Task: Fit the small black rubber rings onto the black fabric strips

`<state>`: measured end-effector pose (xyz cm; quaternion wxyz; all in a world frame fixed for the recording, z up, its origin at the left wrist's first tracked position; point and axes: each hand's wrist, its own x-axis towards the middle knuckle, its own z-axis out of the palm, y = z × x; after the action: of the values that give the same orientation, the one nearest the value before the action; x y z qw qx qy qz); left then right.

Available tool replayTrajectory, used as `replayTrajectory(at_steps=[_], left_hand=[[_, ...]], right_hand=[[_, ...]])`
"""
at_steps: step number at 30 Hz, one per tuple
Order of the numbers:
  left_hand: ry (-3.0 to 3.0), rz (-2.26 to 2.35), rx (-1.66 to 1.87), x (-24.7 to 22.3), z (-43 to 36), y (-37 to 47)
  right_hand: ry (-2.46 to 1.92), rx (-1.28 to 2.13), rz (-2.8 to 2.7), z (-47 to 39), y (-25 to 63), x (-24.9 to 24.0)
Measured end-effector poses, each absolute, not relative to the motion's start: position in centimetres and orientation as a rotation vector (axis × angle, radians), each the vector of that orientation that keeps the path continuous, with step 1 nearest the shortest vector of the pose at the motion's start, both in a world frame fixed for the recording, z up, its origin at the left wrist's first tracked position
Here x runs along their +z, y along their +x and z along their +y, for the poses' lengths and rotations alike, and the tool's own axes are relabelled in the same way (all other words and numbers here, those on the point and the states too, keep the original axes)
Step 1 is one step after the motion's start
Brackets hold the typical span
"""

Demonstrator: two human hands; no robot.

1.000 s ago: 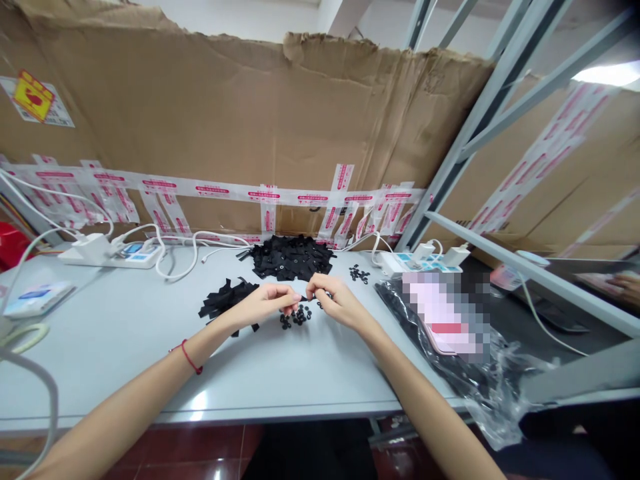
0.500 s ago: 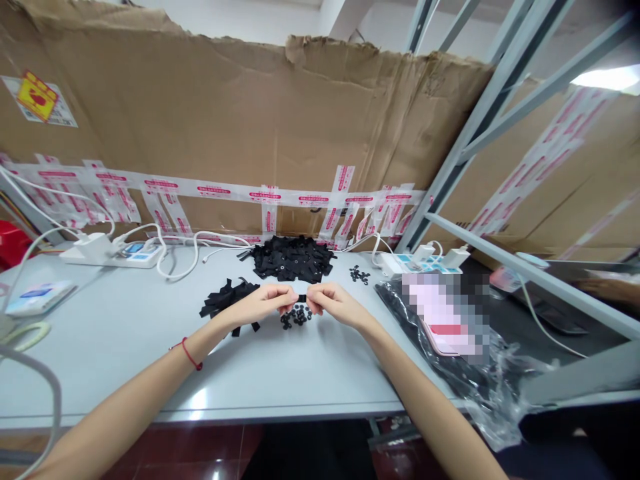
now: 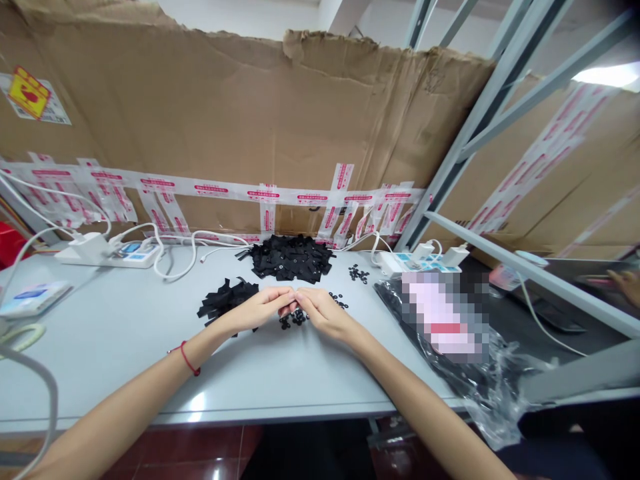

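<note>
**Head view: fingertips meet over the loose rings**

Head view shows the left hand [image 3: 260,308] and right hand [image 3: 320,312] joined at the fingertips just above a scatter of small black rings [image 3: 295,319] on the desk [image 3: 125,347]. Both grips are pinched shut at the meeting point. What sits between them is hidden by the fingers; I cannot tell whether it is a ring, a strip or both.

A risk, as I judge it: the piece is tiny and dark, so a slack pinch could drop it into the rings directly below, where it would be hard to pick out again. A sweep of either wrist could also scatter those rings, or push the strips [image 3: 225,300] just left of the left hand.

Half a second ago the hands are a little apart with a short black strip stretched between them. Now the gap has closed, the strip is out of sight, and both hands sit lower, nearer the desk. The pile [image 3: 290,257] beyond them is unchanged.
</note>
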<state>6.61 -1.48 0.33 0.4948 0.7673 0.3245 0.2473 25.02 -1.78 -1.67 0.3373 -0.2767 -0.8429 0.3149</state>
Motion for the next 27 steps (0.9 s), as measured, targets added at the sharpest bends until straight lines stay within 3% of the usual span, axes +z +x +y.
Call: replayTrajectory(at_steps=[8,19,27], left_hand=[[1.714,0.868,0.747,-1.2,-1.1,7.5],[2.138,1.193,0.464,-0.6,-1.0,6.5],[2.161,1.118,0.368,1.1,-1.4,6.2]], right_hand=[[-0.975,0.714,-2.072,-0.9,24.9,-3.0],[-1.029,0.841,-2.174,-1.2,25.2,-2.4],[-1.079,0.859,-2.192,-0.8,25.7,-2.0]])
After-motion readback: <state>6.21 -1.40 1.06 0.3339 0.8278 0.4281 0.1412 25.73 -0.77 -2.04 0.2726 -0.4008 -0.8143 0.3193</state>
